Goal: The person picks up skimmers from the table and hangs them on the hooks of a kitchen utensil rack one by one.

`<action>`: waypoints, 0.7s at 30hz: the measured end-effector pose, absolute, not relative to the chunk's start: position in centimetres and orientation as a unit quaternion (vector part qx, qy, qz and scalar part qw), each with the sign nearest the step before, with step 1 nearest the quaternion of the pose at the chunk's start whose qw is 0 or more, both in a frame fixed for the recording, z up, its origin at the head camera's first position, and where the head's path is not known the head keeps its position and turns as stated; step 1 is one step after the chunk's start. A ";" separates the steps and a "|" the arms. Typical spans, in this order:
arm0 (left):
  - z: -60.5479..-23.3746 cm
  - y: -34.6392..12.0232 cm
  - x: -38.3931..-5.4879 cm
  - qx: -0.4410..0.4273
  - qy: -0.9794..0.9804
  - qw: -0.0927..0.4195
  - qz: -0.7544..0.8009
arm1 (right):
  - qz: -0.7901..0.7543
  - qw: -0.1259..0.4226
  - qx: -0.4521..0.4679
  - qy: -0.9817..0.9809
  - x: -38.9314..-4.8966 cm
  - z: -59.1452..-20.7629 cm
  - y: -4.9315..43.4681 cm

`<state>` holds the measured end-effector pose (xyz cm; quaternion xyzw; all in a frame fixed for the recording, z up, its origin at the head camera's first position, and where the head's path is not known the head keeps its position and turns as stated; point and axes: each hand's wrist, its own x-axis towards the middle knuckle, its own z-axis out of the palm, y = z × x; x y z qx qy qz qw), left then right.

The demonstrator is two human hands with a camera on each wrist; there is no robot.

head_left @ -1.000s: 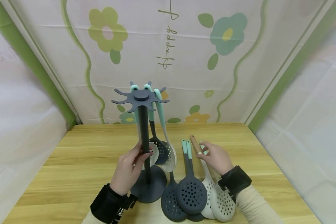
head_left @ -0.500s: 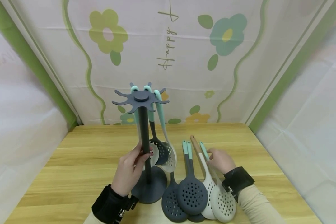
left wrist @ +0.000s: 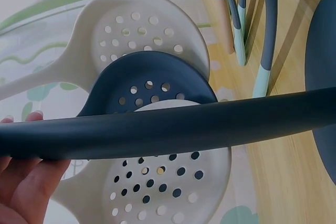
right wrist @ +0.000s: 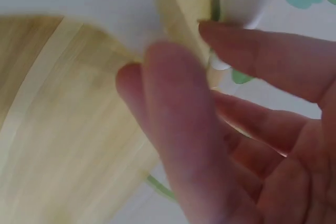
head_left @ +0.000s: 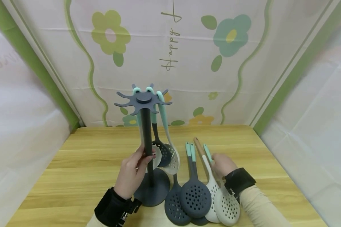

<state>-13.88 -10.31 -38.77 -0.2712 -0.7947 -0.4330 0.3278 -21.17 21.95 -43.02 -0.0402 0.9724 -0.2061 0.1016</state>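
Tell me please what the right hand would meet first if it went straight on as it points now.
Most likely the green handle of the white spoon at far right, just ahead of the right hand; the wooden handle lies beyond. Whether the hand already touches is hard to judge.

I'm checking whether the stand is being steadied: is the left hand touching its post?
Touching. The head view shows it: the left hand grips the stand's dark post, thumb across the front and fingers behind.

Charcoal stand (head_left: 146, 132), mint-and-charcoal skimmer (head_left: 195, 198), brown-and-white skimmer (head_left: 210, 175), yellow wood-grain table (head_left: 74, 176), white backdrop (head_left: 147, 47) with green and teal flowers (head_left: 113, 19)
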 end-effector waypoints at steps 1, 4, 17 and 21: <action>-38.8 -10.3 -13.9 -0.271 -0.795 0.327 -0.434 | -0.189 0.098 -0.046 0.976 -21.2 -43.2 21.9; -38.9 -10.3 -13.9 -0.269 -0.797 0.322 -0.434 | -0.157 0.099 -0.056 0.981 -21.3 -43.8 22.1; -38.7 -10.2 -13.8 -0.270 -0.798 0.324 -0.430 | -0.169 0.142 -0.050 0.974 -21.6 -44.2 22.5; -38.7 -10.3 -13.8 -0.270 -0.798 0.324 -0.430 | -0.173 0.147 -0.050 0.973 -21.7 -44.1 22.5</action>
